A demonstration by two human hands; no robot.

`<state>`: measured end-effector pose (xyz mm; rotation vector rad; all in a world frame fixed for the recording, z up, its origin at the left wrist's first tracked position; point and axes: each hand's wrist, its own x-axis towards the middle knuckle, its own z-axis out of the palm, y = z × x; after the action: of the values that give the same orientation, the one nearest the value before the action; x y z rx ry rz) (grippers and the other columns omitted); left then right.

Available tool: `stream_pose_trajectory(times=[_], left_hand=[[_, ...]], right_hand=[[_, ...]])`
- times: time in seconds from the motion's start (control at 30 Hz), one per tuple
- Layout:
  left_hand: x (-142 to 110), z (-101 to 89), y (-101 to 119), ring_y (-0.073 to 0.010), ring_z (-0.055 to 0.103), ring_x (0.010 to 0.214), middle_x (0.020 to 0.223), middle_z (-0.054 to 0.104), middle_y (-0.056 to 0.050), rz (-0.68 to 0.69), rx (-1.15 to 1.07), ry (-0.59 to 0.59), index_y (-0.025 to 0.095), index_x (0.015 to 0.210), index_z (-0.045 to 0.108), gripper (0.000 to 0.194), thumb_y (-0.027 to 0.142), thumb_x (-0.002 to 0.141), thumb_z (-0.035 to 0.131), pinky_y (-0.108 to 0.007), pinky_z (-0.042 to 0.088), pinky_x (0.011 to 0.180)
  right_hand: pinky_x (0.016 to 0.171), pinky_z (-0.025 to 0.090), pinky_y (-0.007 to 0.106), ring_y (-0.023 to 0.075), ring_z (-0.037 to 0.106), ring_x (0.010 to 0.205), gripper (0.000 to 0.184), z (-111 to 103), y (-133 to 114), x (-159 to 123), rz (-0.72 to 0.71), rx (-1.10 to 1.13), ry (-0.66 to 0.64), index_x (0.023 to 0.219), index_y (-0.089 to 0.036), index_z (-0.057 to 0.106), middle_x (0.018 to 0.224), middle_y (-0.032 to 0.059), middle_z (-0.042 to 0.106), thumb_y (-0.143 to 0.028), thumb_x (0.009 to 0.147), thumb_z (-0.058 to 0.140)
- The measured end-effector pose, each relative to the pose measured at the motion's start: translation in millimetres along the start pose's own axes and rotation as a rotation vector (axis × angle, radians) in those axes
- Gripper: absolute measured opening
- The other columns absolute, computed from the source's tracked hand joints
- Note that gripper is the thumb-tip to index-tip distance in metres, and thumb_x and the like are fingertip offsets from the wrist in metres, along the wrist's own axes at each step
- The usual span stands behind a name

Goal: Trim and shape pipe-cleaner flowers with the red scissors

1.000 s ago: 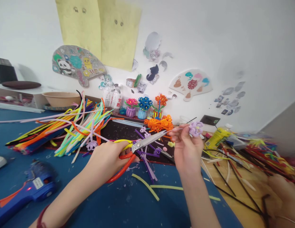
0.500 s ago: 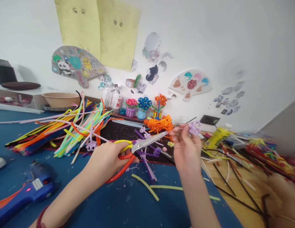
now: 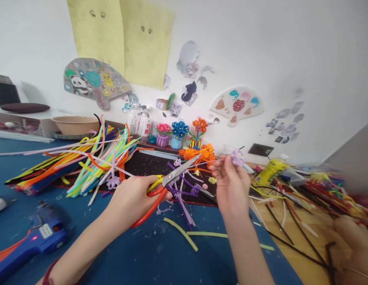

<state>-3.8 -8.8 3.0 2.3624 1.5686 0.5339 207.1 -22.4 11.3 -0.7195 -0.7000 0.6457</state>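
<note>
My left hand (image 3: 133,202) is closed on the red-and-yellow handles of a pair of scissors (image 3: 180,169), whose blades are together and point up to the right. My right hand (image 3: 233,186) pinches a lilac pipe-cleaner flower (image 3: 238,157) just below its bloom. A thin stem runs left from those fingers and passes close to the blades; whether they touch I cannot tell. Beneath the scissors lie purple and lilac pipe-cleaner pieces (image 3: 184,208). Behind them is a heap of orange pipe-cleaner flowers (image 3: 198,154). Another lilac flower (image 3: 113,182) rests left of my left hand.
A blue glue gun (image 3: 43,233) with a red light lies at left. Pipe-cleaner bundles (image 3: 103,166) spread behind my left hand. Small flower pots (image 3: 177,141) line the wall. A yellow bottle (image 3: 271,170) stands at right, near another person's hand (image 3: 354,237).
The scissors have drawn slightly left, and their tips have tilted upward, away from my right hand. The lilac flower and the right-hand fingers have shifted slightly left.
</note>
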Motion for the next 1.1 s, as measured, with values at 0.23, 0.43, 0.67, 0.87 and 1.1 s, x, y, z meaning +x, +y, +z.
stream_pose_trajectory(times=[0.23,0.43,0.67,0.87,1.1], left_hand=[[1.0,-2.0,-0.3,-0.0204,0.060,0.068,0.074,0.062,0.000,-0.013,0.042,0.145,0.024,0.082,0.051,0.026,0.050,0.077,0.052,-0.025,0.032,0.054],[1.1,-1.2,-1.7,-0.0269,0.060,0.087,0.091,0.062,-0.008,0.070,0.101,0.225,0.021,0.088,0.050,0.029,0.049,0.080,0.050,-0.030,0.041,0.062],[-2.1,3.0,-4.7,-0.0257,0.061,0.081,0.086,0.064,-0.007,0.215,0.284,0.350,0.019,0.093,0.055,0.033,0.050,0.082,0.051,-0.030,0.039,0.058],[-2.2,5.6,-5.8,-0.0238,0.064,0.074,0.082,0.069,-0.007,0.216,0.360,0.303,0.018,0.094,0.059,0.036,0.052,0.083,0.052,-0.029,0.035,0.055],[-2.9,1.3,-0.3,-0.0246,0.067,0.074,0.078,0.070,-0.006,0.151,0.377,0.161,0.019,0.094,0.058,0.037,0.054,0.084,0.051,-0.027,0.028,0.051]], right_hand=[[0.044,0.042,0.020,0.0110,0.061,0.054,0.026,0.5,-0.2,-1.2,0.004,-0.048,0.032,0.071,-0.014,0.066,0.060,-0.0005,0.064,-0.035,0.065,0.079],[0.041,0.041,0.019,0.0105,0.060,0.051,0.026,0.9,-0.4,-1.1,-0.035,-0.069,0.039,0.066,-0.014,0.064,0.057,-0.0008,0.064,-0.035,0.066,0.079],[0.039,0.042,0.020,0.0127,0.062,0.048,0.027,5.3,-1.2,-6.0,-0.105,-0.154,0.085,0.062,-0.013,0.064,0.058,0.0014,0.067,-0.035,0.064,0.080],[0.043,0.046,0.020,0.0143,0.066,0.052,0.024,5.3,-0.9,-7.8,-0.100,-0.185,0.071,0.063,-0.013,0.065,0.061,0.0031,0.070,-0.034,0.068,0.077],[0.044,0.046,0.020,0.0130,0.065,0.052,0.027,2.2,-0.8,-4.6,-0.038,-0.138,0.064,0.063,-0.013,0.067,0.060,0.0028,0.069,-0.036,0.062,0.081]])
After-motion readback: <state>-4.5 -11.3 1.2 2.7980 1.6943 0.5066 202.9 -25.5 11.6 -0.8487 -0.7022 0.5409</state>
